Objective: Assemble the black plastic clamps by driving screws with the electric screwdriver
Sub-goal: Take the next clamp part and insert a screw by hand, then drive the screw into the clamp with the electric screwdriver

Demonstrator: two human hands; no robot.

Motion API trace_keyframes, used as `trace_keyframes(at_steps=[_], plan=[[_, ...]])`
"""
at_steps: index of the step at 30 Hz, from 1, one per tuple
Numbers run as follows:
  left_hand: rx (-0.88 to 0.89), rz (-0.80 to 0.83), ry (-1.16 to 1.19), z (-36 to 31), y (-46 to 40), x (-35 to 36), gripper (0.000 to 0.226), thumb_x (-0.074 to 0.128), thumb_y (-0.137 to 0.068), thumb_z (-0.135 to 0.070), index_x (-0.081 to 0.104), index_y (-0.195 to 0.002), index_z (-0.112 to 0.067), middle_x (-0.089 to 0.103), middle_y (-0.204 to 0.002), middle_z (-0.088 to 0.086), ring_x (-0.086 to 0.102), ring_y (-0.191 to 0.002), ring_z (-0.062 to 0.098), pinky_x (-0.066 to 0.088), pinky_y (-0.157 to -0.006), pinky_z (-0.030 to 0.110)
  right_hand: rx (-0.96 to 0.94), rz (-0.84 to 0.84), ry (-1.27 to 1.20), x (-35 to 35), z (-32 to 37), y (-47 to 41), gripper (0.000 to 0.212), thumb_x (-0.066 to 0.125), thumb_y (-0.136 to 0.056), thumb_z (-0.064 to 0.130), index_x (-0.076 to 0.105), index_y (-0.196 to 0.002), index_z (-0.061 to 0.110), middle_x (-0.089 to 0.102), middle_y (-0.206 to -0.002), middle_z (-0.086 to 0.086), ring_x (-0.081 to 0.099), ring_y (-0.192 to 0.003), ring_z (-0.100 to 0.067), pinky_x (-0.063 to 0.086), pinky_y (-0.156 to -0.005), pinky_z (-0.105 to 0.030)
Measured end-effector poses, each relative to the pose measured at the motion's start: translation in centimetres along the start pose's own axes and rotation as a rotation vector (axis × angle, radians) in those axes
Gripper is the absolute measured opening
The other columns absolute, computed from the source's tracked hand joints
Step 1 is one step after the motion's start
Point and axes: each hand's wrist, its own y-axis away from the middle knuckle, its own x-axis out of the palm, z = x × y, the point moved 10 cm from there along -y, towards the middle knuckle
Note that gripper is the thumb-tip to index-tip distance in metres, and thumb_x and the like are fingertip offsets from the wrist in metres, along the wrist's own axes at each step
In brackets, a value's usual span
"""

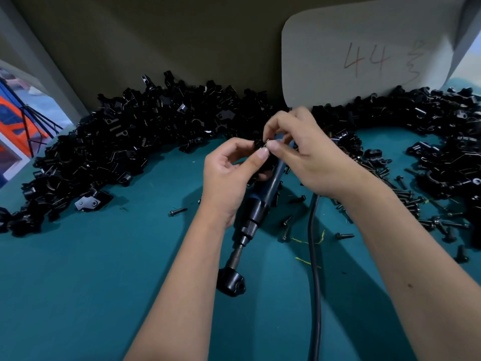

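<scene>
Teal work surface (91,282); grey card (364,61) marked "44" in red. Glossy black clamp heap (130,142) along the rear. Left hand (229,175) and right hand (307,155) pinch one small black clamp (260,145) between fingertips. Cylindrical electric screwdriver (257,204) lies beneath, bit toward the viewer. Loose screws (411,201) at right.

Clamp pile (125,142) behind, screws (411,201) right, screwdriver (256,212) between forearms

Small black plastic clamp (261,152) at frame centre, pinched between fingertips of both hands, mostly hidden. Electric screwdriver (256,201), blue-black body, lying on table below centre, bit end toward lower frame, tip seated in another black clamp (231,282). Loose black screws (406,201) scattered centre-right. Clamp heaps (125,147) across upper left and right.
</scene>
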Motion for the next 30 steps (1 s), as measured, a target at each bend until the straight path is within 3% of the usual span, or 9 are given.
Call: trace_keyframes(at_steps=[3, 6, 10, 12, 17, 22, 26, 28, 30], plan=[[0.002, 0.044, -0.013, 0.0, 0.0, 0.0, 0.007, 0.074, -0.090, 0.000, 0.069, -0.094, -0.002, 0.072, -0.081, -0.002, 0.070, -0.072, 0.014, 0.058, -0.062, 0.027, 0.012, 0.006, 0.083, 0.3, -0.3, 0.0, 0.020, 0.053, -0.107, 0.027, 0.061, -0.096, 0.013, 0.041, -0.105, -0.005, 0.043, -0.093, -0.012, 0.037, -0.082, -0.010], [0.007, 0.074, -0.048, 0.1, 0.0, 0.4, 0.009, 0.077, -0.088, 0.000, 0.070, -0.091, -0.006, 0.073, -0.081, -0.001, 0.071, -0.073, 0.016, 0.059, -0.064, 0.029, 0.012, -0.043, 0.113, 0.3, -0.6, 0.1, 0.035, 0.051, -0.108, 0.032, 0.062, -0.080, 0.014, 0.043, -0.098, -0.011, 0.044, -0.089, -0.018, 0.037, -0.078, -0.023], [0.014, 0.064, -0.073, 0.1, 0.0, 0.4, 0.011, 0.081, -0.083, -0.009, 0.072, -0.090, -0.011, 0.074, -0.088, 0.003, 0.072, -0.079, 0.019, 0.061, -0.070, 0.033, 0.048, -0.180, 0.101, -0.3, -0.2, 0.0, 0.052, 0.048, -0.108, 0.041, 0.046, -0.056, 0.037, 0.047, -0.080, -0.005, 0.047, -0.075, -0.018, 0.038, -0.071, -0.035], [0.010, 0.051, -0.077, 0.2, -0.1, 0.0, 0.012, 0.081, -0.081, -0.011, 0.073, -0.089, -0.012, 0.074, -0.088, 0.002, 0.073, -0.077, 0.019, 0.061, -0.069, 0.033, 0.045, -0.128, 0.148, -0.1, -0.2, 0.0, 0.050, 0.042, -0.110, 0.041, 0.040, -0.060, 0.036, 0.045, -0.079, -0.001, 0.046, -0.077, -0.019, 0.038, -0.073, -0.037], [-0.013, 0.059, -0.089, 0.3, -0.2, -0.6, 0.018, 0.082, -0.080, -0.013, 0.071, -0.093, -0.009, 0.073, -0.092, 0.006, 0.072, -0.075, 0.023, 0.062, -0.070, 0.038, -0.007, -0.031, 0.159, 1.3, -0.5, 0.3, 0.019, 0.040, -0.111, 0.026, 0.046, -0.093, 0.021, 0.042, -0.098, -0.001, 0.038, -0.100, -0.023, 0.030, -0.087, -0.027], [-0.025, 0.066, -0.096, 0.4, 0.0, -0.1, 0.021, 0.084, -0.079, -0.016, 0.072, -0.095, -0.011, 0.074, -0.099, 0.002, 0.073, -0.079, 0.027, 0.063, -0.078, 0.048, -0.020, -0.217, 0.202, 0.0, 0.5, 0.3, 0.040, 0.046, -0.110, 0.030, 0.052, -0.073, 0.016, 0.046, -0.085, -0.007, 0.043, -0.091, -0.023, 0.037, -0.081, -0.035], [-0.010, 0.029, -0.112, 0.0, -0.1, 0.0, 0.017, 0.084, -0.080, -0.012, 0.071, -0.089, -0.017, 0.073, -0.097, 0.002, 0.069, -0.082, 0.021, 0.062, -0.082, 0.046, 0.222, -0.486, -0.027, -2.0, -1.4, 1.0, 0.059, 0.047, -0.108, 0.039, 0.040, -0.056, 0.015, 0.042, -0.055, 0.000, 0.040, -0.055, -0.015, 0.033, -0.059, -0.037], [-0.029, -0.073, -0.105, 0.1, -0.2, -1.1, 0.013, 0.078, -0.088, -0.003, 0.068, -0.089, -0.012, 0.071, -0.088, 0.001, 0.068, -0.079, 0.018, 0.060, -0.074, 0.033, 0.380, -0.527, -0.001, -1.8, -2.8, 1.6, 0.045, 0.046, -0.107, 0.041, 0.049, -0.070, 0.017, 0.054, -0.065, 0.001, 0.052, -0.062, -0.018, 0.033, -0.062, -0.036], [-0.168, -0.203, -0.001, 1.3, -0.1, -2.6, 0.010, 0.068, -0.097, -0.006, 0.065, -0.089, -0.011, 0.071, -0.086, 0.003, 0.068, -0.074, 0.019, 0.056, -0.067, 0.024, 0.501, -0.423, 0.182, -0.5, -3.7, 2.1, 0.036, 0.051, -0.103, 0.050, 0.051, -0.101, 0.014, 0.065, -0.092, -0.010, 0.063, -0.084, -0.036, 0.035, -0.068, -0.036]])
